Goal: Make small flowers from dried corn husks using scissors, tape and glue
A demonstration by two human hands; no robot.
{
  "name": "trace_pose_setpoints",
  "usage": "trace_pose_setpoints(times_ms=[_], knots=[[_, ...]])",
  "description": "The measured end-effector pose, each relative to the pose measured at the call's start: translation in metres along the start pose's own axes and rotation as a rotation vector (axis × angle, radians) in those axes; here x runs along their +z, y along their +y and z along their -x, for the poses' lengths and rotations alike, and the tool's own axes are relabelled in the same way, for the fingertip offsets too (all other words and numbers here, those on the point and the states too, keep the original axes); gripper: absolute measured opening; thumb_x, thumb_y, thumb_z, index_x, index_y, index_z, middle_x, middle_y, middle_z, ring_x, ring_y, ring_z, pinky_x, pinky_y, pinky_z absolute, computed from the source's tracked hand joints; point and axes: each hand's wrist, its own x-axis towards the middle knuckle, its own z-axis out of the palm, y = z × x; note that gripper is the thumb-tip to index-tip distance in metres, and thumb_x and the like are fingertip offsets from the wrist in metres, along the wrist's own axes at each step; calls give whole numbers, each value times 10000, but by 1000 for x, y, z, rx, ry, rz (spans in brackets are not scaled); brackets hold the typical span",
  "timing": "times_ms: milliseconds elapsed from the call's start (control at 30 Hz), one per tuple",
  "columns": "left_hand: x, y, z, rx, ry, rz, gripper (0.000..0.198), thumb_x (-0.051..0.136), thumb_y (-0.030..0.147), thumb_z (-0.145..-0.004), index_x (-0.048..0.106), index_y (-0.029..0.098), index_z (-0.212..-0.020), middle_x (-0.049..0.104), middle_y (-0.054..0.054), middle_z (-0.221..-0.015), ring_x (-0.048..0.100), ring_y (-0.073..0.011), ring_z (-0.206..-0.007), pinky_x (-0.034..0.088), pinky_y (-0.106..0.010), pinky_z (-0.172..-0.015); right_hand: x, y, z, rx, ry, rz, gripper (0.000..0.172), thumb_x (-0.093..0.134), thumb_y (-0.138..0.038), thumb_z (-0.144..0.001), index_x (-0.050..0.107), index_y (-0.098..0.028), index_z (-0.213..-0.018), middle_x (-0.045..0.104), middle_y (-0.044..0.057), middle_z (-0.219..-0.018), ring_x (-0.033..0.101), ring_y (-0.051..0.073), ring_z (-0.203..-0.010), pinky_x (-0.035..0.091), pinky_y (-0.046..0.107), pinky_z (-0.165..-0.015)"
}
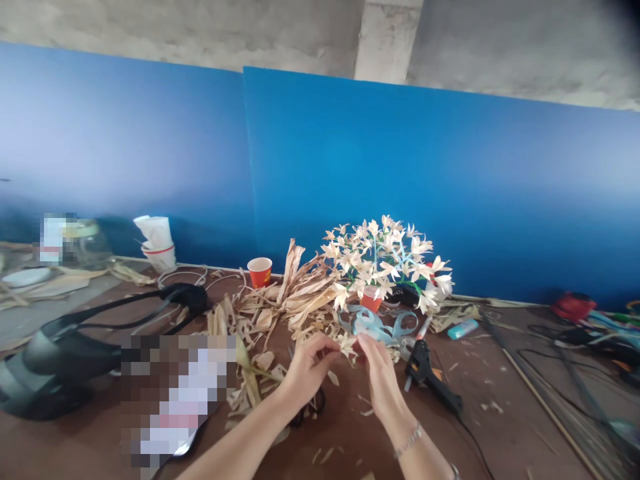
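Observation:
My left hand (pixel 310 370) and my right hand (pixel 380 373) meet over the brown table (pixel 500 427), fingers pinched on a small pale husk flower (pixel 347 345) held between them. A silver bracelet is on my right wrist. Just behind stands a bouquet of cream husk flowers (pixel 385 257) in a red cup (pixel 371 301). A pile of dried corn husks (pixel 280 300) lies to the left of my hands. A black glue gun (pixel 425 370) rests right of my right hand. Light blue ribbon (pixel 375 325) lies under the bouquet.
A black bag (pixel 60 363) sits at the left, a red paper cup (pixel 260 271) and stacked white cups (pixel 157 241) behind. Thin sticks and cables (pixel 560 407) cross the right side, with a small blue tube (pixel 463 329). A blue wall backs the table.

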Motion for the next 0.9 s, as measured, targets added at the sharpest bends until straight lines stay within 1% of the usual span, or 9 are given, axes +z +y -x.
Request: trace_pose_setpoints(times_ms=[100, 200, 267, 367, 467, 567, 667, 833, 900], knots=[[1, -4, 1, 8, -27, -28, 62, 541, 140, -740, 594, 152, -710, 556, -10, -675, 503, -123, -640, 391, -215, -603, 1, -4, 0, 57, -63, -37, 169, 556, -281, -724, 590, -175, -597, 520, -20, -566, 445, 121, -578, 351, 233, -570], [3, -6, 2, -38, -45, -30, 48, 556, 131, -722, 598, 151, -736, 562, -7, -669, 502, -117, -611, 396, -207, -577, 3, -5, 0, 74, -57, -56, 142, 555, -241, -706, 588, -168, -589, 504, -28, -536, 419, 104, -539, 336, 224, -544], [3, -6, 2, -43, -46, -40, 85, 574, 126, -708, 605, 155, -782, 582, -13, -702, 512, -121, -623, 406, -210, -587, 3, -4, 0, 77, -65, -62, 150, 556, -245, -710, 581, -162, -587, 508, -25, -534, 421, 102, -532, 334, 224, -538], [2, -5, 2, 9, -19, -73, 127, 578, 111, -707, 609, 164, -818, 607, -31, -781, 539, -136, -695, 422, -226, -651, 4, -3, 0, 74, -84, -72, 178, 558, -269, -725, 561, -161, -584, 500, -25, -523, 421, 102, -520, 332, 229, -530], [0, -6, 1, 73, -6, -111, 104, 563, 97, -720, 614, 164, -780, 613, -43, -807, 552, -142, -729, 425, -232, -677, 3, -2, 1, 65, -86, -45, 178, 566, -283, -720, 561, -160, -592, 488, -29, -516, 407, 100, -510, 317, 231, -514], [-1, -8, 0, 103, -11, -131, 98, 553, 94, -728, 621, 162, -745, 608, -40, -756, 551, -138, -694, 424, -228, -651, 3, 0, 0, 58, -88, 4, 186, 565, -294, -722, 562, -159, -595, 485, -32, -525, 397, 98, -514, 308, 227, -510], [-1, -8, 0, 100, -25, -130, 111, 549, 90, -729, 630, 165, -731, 605, -28, -694, 552, -132, -655, 420, -219, -623, 2, 1, 0, 47, -100, 47, 187, 552, -286, -730, 559, -158, -594, 491, -29, -538, 400, 100, -529, 314, 227, -523], [-1, -6, 0, 69, -21, -112, 111, 560, 94, -712, 645, 164, -727, 618, -28, -680, 559, -130, -626, 422, -212, -597, 2, -2, 0, 18, -113, 91, 186, 544, -289, -733, 567, -157, -604, 487, -26, -537, 407, 108, -538, 320, 230, -532], [-1, -4, 0, 43, -16, -101, 111, 559, 102, -711, 650, 164, -724, 624, -28, -675, 561, -131, -618, 425, -213, -593, 2, -5, 0, 13, -121, 87, 190, 537, -300, -743, 576, -158, -623, 510, -18, -563, 432, 119, -565, 332, 234, -554]])
